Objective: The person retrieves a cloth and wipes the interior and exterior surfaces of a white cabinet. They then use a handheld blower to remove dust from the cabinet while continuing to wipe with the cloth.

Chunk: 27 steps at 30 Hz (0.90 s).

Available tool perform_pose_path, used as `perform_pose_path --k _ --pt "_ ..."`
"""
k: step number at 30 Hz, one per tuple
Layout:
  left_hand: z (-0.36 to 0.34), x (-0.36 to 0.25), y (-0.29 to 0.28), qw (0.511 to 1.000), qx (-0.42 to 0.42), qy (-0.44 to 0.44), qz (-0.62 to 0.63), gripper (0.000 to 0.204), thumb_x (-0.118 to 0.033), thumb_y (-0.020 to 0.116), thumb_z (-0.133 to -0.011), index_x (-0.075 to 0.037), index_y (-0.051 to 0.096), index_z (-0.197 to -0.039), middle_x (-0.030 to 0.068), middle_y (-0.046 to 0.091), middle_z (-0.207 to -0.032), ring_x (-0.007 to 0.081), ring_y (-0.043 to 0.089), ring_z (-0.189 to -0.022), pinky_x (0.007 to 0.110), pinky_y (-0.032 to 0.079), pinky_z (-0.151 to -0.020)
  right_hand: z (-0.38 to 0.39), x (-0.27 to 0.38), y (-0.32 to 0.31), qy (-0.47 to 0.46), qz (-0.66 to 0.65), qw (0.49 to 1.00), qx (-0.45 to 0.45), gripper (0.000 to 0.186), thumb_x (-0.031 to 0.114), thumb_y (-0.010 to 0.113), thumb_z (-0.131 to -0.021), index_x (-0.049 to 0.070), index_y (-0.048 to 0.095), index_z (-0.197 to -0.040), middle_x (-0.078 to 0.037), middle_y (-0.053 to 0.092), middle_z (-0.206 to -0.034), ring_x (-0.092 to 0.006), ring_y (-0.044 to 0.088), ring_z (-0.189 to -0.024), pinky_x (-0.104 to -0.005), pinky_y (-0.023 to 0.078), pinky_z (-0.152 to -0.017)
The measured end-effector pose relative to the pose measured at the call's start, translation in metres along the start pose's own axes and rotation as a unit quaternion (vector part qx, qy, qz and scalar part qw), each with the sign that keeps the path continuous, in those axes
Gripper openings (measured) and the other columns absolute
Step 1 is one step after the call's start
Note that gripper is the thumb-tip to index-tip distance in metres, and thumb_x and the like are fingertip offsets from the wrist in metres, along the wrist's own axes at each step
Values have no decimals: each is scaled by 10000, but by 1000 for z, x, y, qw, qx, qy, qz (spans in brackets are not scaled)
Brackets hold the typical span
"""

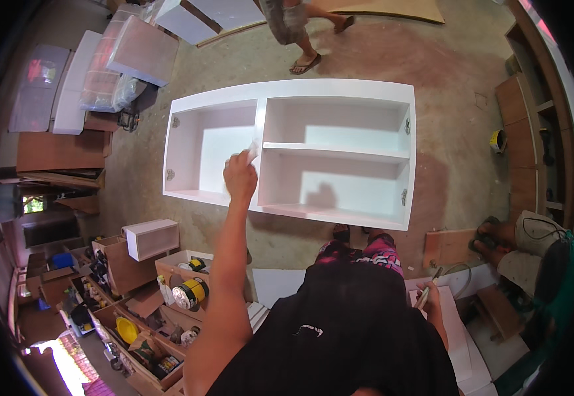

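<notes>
A white cabinet carcass (336, 153) lies on the floor in front of me, its open side up. An upright divider splits it, with one shelf in the right part and metal hinges on both end walls. My left hand (241, 177) reaches to the divider, fingers closed around a small white wad (253, 154) that looks like cloth or paper and touches the divider's edge. Low at my right side, my right hand (433, 302) is closed round a slim, pale, pen-like tool (423, 300) with a dark tip, held clear of the cabinet.
Another person's legs (292, 33) are beyond the cabinet; a second person in green (557, 284) sits at right. Wrapped panels (112, 72) stand far left. Paint cans (190, 293) and tool-filled boxes crowd the near left. A yellow-black can (497, 141) stands by shelving at right.
</notes>
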<state>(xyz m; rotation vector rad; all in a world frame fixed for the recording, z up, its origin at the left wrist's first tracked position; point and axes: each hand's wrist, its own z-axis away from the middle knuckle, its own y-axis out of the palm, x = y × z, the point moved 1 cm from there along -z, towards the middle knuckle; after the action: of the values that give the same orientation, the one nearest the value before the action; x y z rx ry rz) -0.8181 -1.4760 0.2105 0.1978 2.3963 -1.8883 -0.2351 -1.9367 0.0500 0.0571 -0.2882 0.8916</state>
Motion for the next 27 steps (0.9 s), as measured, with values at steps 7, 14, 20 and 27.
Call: perform_pose_path --k 7,14,20,27 --pt "273 111 17 901 140 -329 244 414 -291 661 -833 61 630 -1050 259 668 -963 387 648 -905 447 484 -782 -26 -6 41 14 14 992 121 312 273 569 -832 92 494 -1074 -95 672 -874 -184 560 -571 -337 461 -502" --pt "506 104 5 631 635 -387 222 286 -227 616 -843 -10 672 -1020 131 685 -958 214 633 -882 382 484 -762 -6 44 50 -76 109 989 68 245 181 546 -816 85 484 -1032 -101 676 -860 -167 568 -552 -314 465 -490" --pt "394 -6 40 680 621 -267 286 241 -230 570 -871 -42 691 -962 76 680 -902 152 604 -820 349 480 -734 -33 85 17 -68 144 985 70 131 145 556 -803 84 511 -909 -79 670 -791 -167 576 -539 -325 465 -486" --pt "141 -245 -16 684 603 -163 377 274 -172 661 -819 -12 681 -1041 11 676 -875 106 599 -795 282 489 -722 -88 152 -64 -157 355 919 67 111 118 628 -772 26 581 -813 -53 595 -675 -156 561 -565 -308 447 -518"
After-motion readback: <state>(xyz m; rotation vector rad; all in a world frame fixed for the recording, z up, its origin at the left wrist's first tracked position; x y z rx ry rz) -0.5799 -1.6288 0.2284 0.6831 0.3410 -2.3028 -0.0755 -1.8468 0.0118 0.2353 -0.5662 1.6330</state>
